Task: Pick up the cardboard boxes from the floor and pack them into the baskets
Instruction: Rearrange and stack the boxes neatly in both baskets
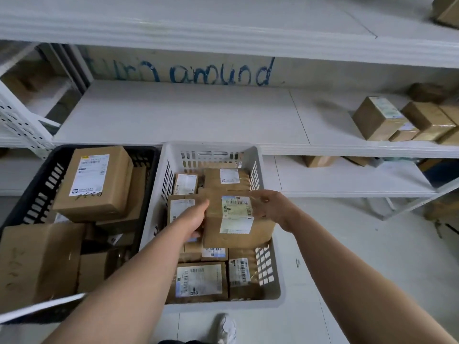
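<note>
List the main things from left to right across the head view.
black basket, left hand, cardboard box, right hand, shelf boxes. The white basket lies under both hands, so it is omitted.

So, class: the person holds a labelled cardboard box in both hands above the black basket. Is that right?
Wrong basket. In the head view the left hand and right hand hold the labelled cardboard box above the white basket; the black basket stands beside it, to its left.
</note>
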`<move>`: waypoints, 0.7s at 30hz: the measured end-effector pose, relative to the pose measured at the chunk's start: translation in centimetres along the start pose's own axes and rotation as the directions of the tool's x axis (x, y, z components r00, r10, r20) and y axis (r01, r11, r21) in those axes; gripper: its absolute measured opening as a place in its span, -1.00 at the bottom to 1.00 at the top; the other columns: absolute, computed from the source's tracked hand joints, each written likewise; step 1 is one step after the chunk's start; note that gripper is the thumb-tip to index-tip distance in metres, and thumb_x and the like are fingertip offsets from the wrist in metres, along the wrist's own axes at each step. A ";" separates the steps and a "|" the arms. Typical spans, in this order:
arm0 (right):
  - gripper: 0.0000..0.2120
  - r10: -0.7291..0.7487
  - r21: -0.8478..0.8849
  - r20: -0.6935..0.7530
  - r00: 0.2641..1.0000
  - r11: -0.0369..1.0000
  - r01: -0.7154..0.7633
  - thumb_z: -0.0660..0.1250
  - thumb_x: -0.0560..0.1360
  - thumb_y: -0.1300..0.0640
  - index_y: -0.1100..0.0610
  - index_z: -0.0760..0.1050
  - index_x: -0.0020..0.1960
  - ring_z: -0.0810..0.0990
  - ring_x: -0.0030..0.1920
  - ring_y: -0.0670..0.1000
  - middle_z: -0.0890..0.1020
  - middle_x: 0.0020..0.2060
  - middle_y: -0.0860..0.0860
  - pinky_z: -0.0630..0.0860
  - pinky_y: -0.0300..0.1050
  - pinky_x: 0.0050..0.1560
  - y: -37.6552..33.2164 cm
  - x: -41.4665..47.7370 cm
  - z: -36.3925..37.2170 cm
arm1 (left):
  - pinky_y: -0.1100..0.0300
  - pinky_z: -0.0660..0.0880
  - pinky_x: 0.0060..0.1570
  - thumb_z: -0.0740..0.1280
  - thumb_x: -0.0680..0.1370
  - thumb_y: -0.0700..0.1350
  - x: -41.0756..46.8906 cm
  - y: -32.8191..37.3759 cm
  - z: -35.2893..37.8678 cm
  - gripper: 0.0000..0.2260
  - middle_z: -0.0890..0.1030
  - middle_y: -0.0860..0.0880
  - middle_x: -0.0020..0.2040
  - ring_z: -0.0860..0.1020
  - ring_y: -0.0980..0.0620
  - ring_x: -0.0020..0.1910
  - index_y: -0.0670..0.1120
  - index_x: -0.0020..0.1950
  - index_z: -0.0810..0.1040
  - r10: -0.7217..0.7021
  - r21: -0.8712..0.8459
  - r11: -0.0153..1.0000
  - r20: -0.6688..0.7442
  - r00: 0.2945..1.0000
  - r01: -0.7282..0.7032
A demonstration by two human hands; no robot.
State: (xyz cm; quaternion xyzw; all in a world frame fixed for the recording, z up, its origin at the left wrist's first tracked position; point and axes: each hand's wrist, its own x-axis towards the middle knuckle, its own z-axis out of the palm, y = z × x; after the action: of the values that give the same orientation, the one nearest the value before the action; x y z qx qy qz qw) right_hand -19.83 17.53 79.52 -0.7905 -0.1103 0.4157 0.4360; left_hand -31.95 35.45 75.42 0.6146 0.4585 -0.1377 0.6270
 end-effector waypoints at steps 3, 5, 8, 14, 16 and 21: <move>-0.59 -0.026 -0.068 -0.010 1.000 0.997 0.026 0.23 0.47 0.54 0.31 0.50 0.27 0.67 -0.08 0.02 0.63 0.06 0.14 0.64 -0.15 -0.08 -0.1 0.8 1.1 | -0.05 0.50 0.20 0.19 0.62 -0.03 1.1 -0.6 -0.1 -0.72 0.58 -0.08 0.23 0.55 -0.10 0.15 -0.06 0.28 0.52 0.094 0.151 0.985 -0.072 0.993 -0.082; -0.63 -0.059 -0.223 -0.028 0.998 0.973 0.051 0.27 0.47 0.45 0.30 0.51 0.26 0.58 0.17 0.21 0.58 0.18 0.24 0.53 0.07 0.21 0.1 1.6 1.6 | 0.00 0.53 0.14 0.22 0.60 -0.12 1.8 -0.9 -0.1 -0.77 0.62 -0.09 0.15 0.58 -0.09 0.08 -0.07 0.22 0.56 0.138 0.214 0.971 -0.118 0.983 -0.111; -0.68 -0.032 -0.254 -0.043 0.999 0.967 0.021 0.26 0.50 0.38 0.28 0.52 0.25 0.54 0.23 0.23 0.58 0.20 0.24 0.48 0.09 0.27 0.7 2.5 2.3 | 0.07 0.54 0.09 0.26 0.57 -0.18 2.8 -1.3 -0.3 -0.77 0.62 -0.10 0.14 0.58 -0.09 0.06 -0.11 0.20 0.58 0.172 0.291 0.950 -0.195 0.966 -0.111; -0.63 0.034 -0.299 -0.016 0.999 0.954 -0.037 0.24 0.53 0.32 0.19 0.51 0.32 0.51 0.28 0.17 0.56 0.26 0.17 0.46 -0.01 0.27 2.3 3.9 3.9 | 0.17 0.48 0.04 0.28 0.52 -0.30 4.7 -2.3 -0.4 -0.67 0.61 -0.09 0.20 0.56 -0.10 0.16 -0.11 0.26 0.57 0.236 0.512 0.855 -0.241 0.941 -0.082; -0.61 0.020 -0.411 -0.023 1.000 0.911 -0.028 0.22 0.56 0.26 0.17 0.45 0.38 0.38 0.38 0.19 0.45 0.36 0.18 0.33 0.08 0.39 2.7 4.5 4.3 | 0.12 0.50 0.13 0.29 0.51 -0.29 5.4 -2.8 -0.5 -0.61 0.58 -0.08 0.25 0.55 -0.10 0.19 -0.07 0.32 0.53 0.219 0.557 0.828 -0.224 0.950 -0.060; -0.50 0.047 -0.587 -0.043 0.998 0.807 -0.063 0.27 0.55 0.11 -0.05 0.30 0.48 0.14 0.48 0.21 0.21 0.50 0.11 0.16 0.19 0.47 2.8 6.0 4.7 | 0.08 0.50 0.18 0.32 0.49 -0.17 5.9 -3.3 -1.6 -0.60 0.52 -0.10 0.30 0.49 -0.13 0.25 -0.02 0.33 0.51 0.284 0.643 0.765 -0.297 0.912 -0.029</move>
State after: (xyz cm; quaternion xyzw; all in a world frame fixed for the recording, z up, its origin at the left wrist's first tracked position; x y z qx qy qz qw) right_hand -20.08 21.87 72.64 -0.8948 -0.2048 0.3633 0.1596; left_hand -31.82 38.55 69.15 0.8388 0.4440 -0.1073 0.2962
